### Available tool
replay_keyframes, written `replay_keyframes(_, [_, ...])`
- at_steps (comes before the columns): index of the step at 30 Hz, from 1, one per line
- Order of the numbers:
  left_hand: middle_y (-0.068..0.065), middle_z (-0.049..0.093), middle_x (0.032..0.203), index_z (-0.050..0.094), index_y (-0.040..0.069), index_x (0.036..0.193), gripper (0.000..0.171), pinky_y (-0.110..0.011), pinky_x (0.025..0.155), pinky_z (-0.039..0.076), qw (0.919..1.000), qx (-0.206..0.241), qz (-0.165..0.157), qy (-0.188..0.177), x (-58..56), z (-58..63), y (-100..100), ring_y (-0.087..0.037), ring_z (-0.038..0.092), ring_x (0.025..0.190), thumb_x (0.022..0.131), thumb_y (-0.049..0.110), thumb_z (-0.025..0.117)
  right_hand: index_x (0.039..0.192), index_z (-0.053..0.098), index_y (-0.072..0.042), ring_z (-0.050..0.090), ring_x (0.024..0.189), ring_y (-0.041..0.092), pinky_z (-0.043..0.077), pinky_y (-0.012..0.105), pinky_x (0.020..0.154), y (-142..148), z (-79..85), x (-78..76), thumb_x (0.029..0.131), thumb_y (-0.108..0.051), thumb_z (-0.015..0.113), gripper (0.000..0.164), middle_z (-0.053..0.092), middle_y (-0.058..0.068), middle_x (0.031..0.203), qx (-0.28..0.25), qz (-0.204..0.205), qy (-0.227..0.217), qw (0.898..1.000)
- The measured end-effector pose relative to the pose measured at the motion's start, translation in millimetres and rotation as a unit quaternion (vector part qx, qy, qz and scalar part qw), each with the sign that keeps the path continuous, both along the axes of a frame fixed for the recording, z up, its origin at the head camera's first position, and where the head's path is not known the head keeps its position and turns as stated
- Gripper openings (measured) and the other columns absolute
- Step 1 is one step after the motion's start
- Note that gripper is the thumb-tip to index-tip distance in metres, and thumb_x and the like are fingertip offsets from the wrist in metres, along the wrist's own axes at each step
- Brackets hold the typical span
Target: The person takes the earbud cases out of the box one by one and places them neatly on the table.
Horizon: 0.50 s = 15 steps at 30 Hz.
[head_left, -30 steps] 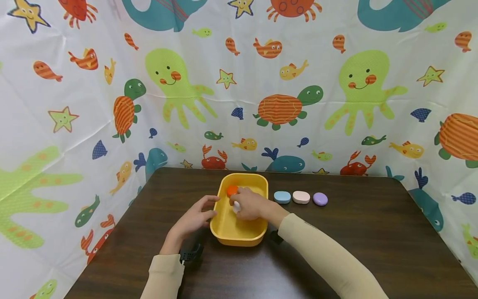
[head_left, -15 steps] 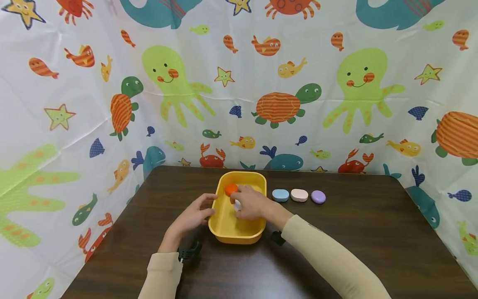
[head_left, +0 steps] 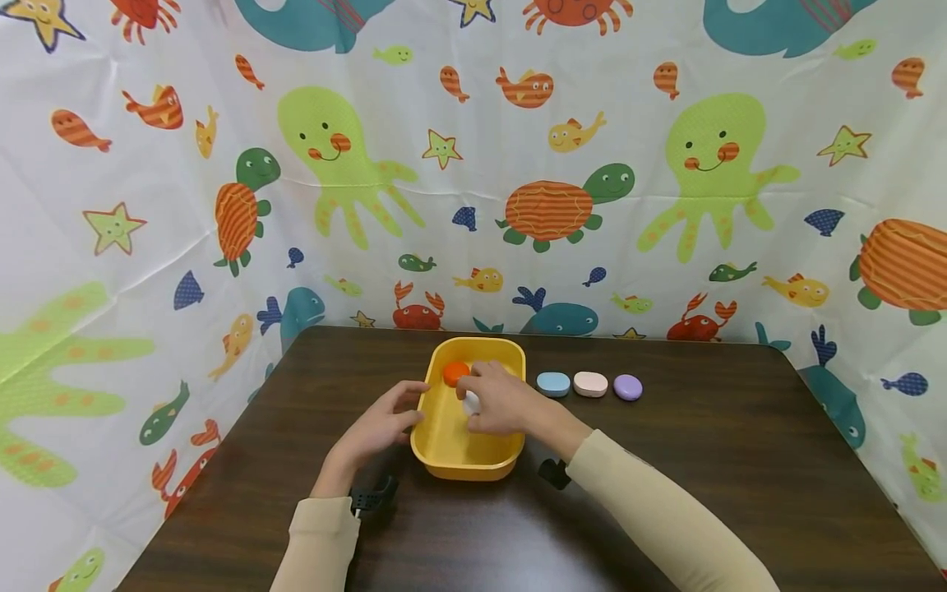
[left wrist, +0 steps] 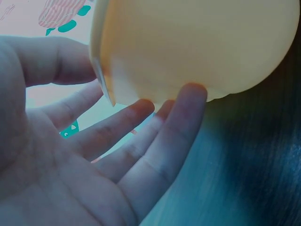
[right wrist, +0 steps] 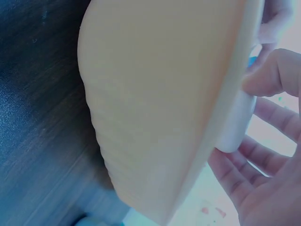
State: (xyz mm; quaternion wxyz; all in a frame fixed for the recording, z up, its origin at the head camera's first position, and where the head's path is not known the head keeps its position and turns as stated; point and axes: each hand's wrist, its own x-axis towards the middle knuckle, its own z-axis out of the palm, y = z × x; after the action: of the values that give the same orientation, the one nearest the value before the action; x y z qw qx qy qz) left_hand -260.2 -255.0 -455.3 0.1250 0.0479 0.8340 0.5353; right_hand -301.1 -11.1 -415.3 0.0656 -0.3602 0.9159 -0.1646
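Note:
A deep yellow plastic tub (head_left: 462, 473) stands on the table. My right hand (head_left: 499, 399) reaches over its right side and pinches a white bar of soap (head_left: 471, 403) between thumb and fingers. In the right wrist view the white bar of soap (right wrist: 237, 122) shows at the tub's rim, thumb on one face and fingers on the other. An orange rounded bar (head_left: 455, 374) lies at the tub's far left. My left hand (head_left: 381, 419) rests its fingertips on the tub's left outer wall, seen closely in the left wrist view, fingers (left wrist: 181, 127) loosely extended.
Right of the tub, a blue bar (head_left: 553, 384), a pink bar (head_left: 590, 384) and a purple oval bar (head_left: 627, 387) lie in a row on the dark wooden table (head_left: 703, 460). A curtain (head_left: 473, 164) printed with sea animals hangs behind the table.
The head view has shifted slightly, moving the scene a little left and up. My right hand has edged right within the tub, still gripping the white soap; my left hand keeps its place.

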Motion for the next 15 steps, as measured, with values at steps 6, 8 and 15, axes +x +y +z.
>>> replay_keyframes(6, [-0.024, 0.044, 0.149, 0.042, 0.006, 0.148, 0.050, -0.048, 0.090, 0.057, 0.9999, 0.003, -0.010, 0.006, 1.7, 3.3, 0, -0.039, 0.056, 0.122, 0.101, 0.015, 0.055, 0.121, 0.069, -0.019, 0.046, 0.105, 0.019, 0.051, 0.030, 0.080, 8, 9.1, 5.8, 0.083, -0.025, 0.076, 0.039, 0.053, 0.000, 0.115, -0.015, -0.007, -0.004, 1.000])
replay_keyframes(8, [-0.025, 0.043, 0.150, 0.041, 0.006, 0.149, 0.050, -0.048, 0.090, 0.057, 0.9999, 0.005, -0.013, 0.007, 2.1, 4.2, 0, -0.040, 0.055, 0.123, 0.102, 0.015, 0.055, 0.120, 0.069, -0.020, 0.045, 0.105, 0.019, 0.051, 0.029, 0.078, 11, 12.8, 8.2, 0.083, -0.025, 0.075, 0.038, 0.052, 0.000, 0.114, -0.018, -0.011, -0.004, 1.000])
replay_keyframes(15, [-0.024, 0.044, 0.149, 0.042, 0.006, 0.148, 0.049, -0.049, 0.090, 0.057, 0.9999, 0.004, -0.008, 0.006, 1.2, 1.8, 0, -0.039, 0.056, 0.122, 0.102, 0.014, 0.055, 0.115, 0.069, -0.021, 0.046, 0.105, 0.020, 0.052, 0.031, 0.080, 22, 23.1, 14.4, 0.082, -0.023, 0.075, 0.033, 0.053, 0.000, 0.110, -0.025, -0.018, 0.011, 0.999])
